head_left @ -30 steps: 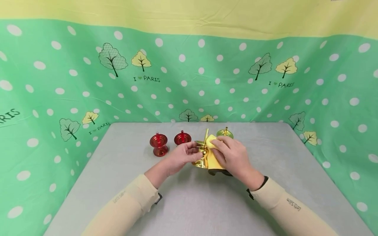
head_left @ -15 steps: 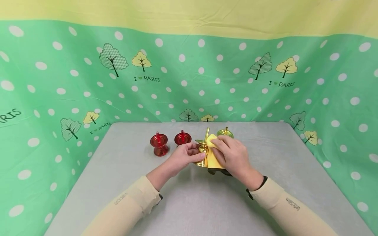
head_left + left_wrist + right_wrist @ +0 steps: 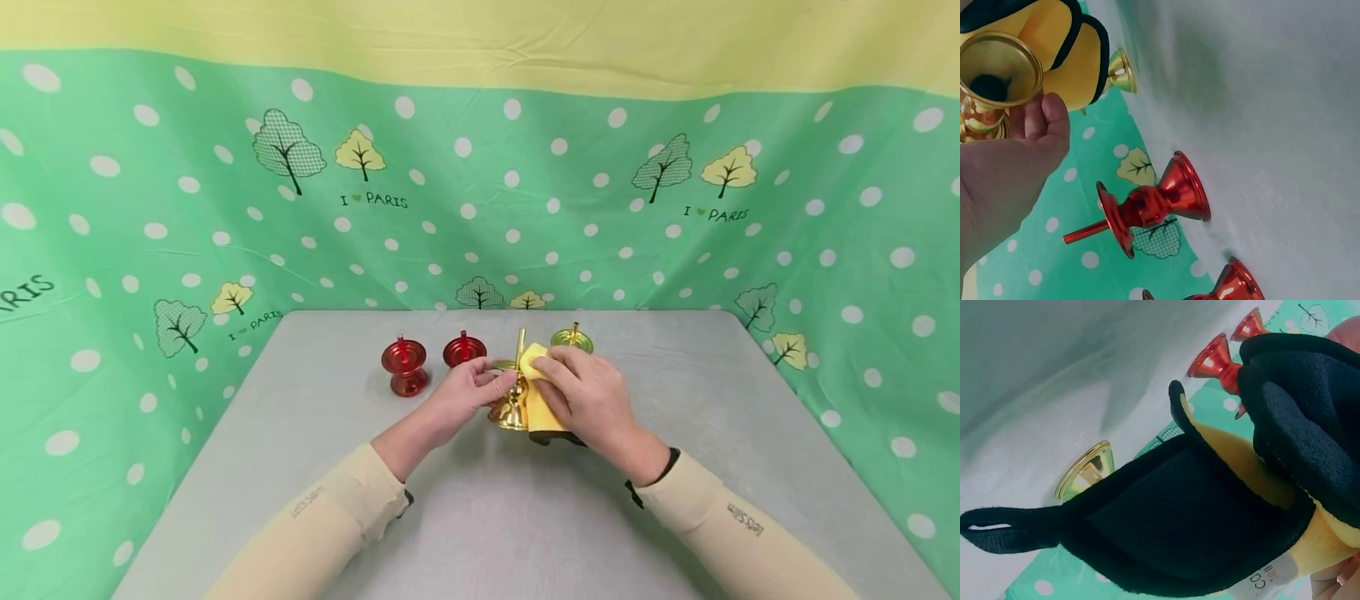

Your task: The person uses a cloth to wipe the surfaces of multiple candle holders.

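Note:
My left hand (image 3: 453, 400) grips a shiny gold candlestick (image 3: 510, 415) near its upper dish, thumb in front. The candlestick is slightly tilted, its thin spike pointing up. In the left wrist view, the hollow underside of its base (image 3: 999, 59) faces the camera. My right hand (image 3: 596, 404) pinches a yellow cloth (image 3: 542, 410) with black edging against the candlestick's right side. From the right wrist, the cloth's dark reverse (image 3: 1166, 519) and hanging loop fill much of the view and hide most of that hand.
Two red candlesticks (image 3: 404, 367) (image 3: 463, 350) stand upright at the back left of the grey table (image 3: 495, 525). Another gold candlestick (image 3: 572, 337) stands behind my right hand, partly hidden. A green dotted curtain (image 3: 510, 208) surrounds the table's back and sides.
My left hand has shifted its grip higher on the gold candlestick, whose spike has moved slightly left and stands a little more upright. The cloth stays pressed to its side.

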### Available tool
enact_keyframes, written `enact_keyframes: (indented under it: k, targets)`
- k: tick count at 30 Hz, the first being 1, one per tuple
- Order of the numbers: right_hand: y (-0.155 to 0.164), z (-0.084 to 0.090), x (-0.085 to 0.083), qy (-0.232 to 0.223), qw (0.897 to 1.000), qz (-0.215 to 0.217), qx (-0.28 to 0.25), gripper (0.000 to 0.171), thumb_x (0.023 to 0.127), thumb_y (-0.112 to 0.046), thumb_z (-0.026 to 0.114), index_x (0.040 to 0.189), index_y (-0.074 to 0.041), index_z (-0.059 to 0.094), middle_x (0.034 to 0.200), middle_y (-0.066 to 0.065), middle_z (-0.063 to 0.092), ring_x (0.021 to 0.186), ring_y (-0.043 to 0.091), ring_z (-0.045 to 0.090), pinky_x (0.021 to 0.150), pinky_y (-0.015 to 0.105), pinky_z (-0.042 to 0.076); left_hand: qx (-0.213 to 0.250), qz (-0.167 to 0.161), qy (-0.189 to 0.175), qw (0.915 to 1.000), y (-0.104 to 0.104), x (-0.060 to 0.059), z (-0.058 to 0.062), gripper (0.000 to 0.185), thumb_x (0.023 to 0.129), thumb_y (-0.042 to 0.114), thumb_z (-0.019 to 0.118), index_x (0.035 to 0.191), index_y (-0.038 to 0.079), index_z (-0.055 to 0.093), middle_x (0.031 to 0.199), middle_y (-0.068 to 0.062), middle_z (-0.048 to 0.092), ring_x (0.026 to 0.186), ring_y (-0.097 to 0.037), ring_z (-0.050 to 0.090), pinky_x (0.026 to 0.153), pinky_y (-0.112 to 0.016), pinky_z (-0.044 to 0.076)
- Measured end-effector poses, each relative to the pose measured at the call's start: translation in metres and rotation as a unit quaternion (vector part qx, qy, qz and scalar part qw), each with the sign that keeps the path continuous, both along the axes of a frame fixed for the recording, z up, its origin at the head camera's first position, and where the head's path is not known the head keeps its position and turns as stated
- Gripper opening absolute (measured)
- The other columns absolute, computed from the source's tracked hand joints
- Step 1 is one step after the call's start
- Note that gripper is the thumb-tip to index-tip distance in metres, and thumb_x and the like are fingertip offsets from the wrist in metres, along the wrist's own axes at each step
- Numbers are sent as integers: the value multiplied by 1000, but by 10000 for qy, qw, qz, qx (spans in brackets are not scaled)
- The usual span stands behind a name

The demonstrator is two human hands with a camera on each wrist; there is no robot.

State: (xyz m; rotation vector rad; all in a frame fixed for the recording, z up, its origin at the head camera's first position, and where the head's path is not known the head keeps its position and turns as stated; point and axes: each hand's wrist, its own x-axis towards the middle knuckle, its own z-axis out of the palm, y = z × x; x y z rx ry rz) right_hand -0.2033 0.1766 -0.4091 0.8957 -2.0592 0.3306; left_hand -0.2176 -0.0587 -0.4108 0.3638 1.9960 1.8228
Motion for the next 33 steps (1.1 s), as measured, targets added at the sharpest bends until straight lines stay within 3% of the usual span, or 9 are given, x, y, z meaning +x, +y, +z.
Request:
enact_keyframes:
  k: [3,8,13,17,21,24,28,30,33]
  targets:
    - [-1,0,1,-20,10000,68,51,23,108,-32,64,113,-12,75,105,12,74,81,27,73,66,43,62,104,2,43,9999,-1,-1,1,57,105,37,70,149,3,56,139,-15,72,119,-17,72,110,-39,57]
    - [-3,2,2,101,9995,264,-103,31,112,-37,57,114,-12,75,105,12,74,82,28,73,68,44,62,711,-213,0,9972,-3,-2,3,46,107,28,65,142,-1,62,115,0,79,100,-8,72,92,-25,58]
    - [-3,3,-1,12,9986,380,-381,34,112,-39,57,114,-10,76,106,13,74,82,28,73,68,44,62,1520,-571,-409,9859,-6,-2,2,29,109,24,50,120,7,71,96,9,77,89,-7,68,83,-24,56]
    - [-1,1,-2,-68,9983,370,-441,34,111,-39,59,116,-9,76,106,14,74,79,28,72,66,43,62,1677,-651,-627,9817,-9,-3,-1,27,111,23,46,108,17,73,96,9,77,89,-7,69,86,-26,55]
    - [2,-3,2,141,9970,493,-572,32,111,-37,60,117,-10,77,103,14,74,75,28,70,63,43,61,1692,-435,-720,9820,-12,-5,-3,25,112,23,50,109,14,73,96,6,77,90,-8,71,90,-27,58]
    - [1,-3,6,187,9963,758,-365,29,111,-37,59,120,-16,77,104,12,75,82,27,72,69,44,62,1716,-337,-769,9816,-15,-6,-3,22,113,22,52,112,12,72,97,5,78,91,-9,72,90,-27,59]
    - [-2,-4,8,161,9948,1007,-35,24,111,-34,60,124,-23,76,108,10,74,93,26,74,78,44,63,1832,-716,-748,9776,-17,-5,-3,22,114,22,50,117,13,70,103,5,79,96,-10,73,92,-28,60]
    - [-4,-5,7,227,9952,950,-97,23,110,-35,62,122,-23,77,107,10,74,92,26,74,76,44,62,1939,-928,-715,9740,-18,-4,-2,24,114,24,48,118,14,70,105,5,78,98,-10,73,93,-29,60]
    - [-5,-6,4,238,9971,686,-207,27,109,-39,63,118,-20,80,104,11,75,85,27,74,70,44,61,2122,-980,-667,9700,-19,-3,-1,25,114,25,48,121,12,69,106,5,78,99,-11,72,93,-29,59]
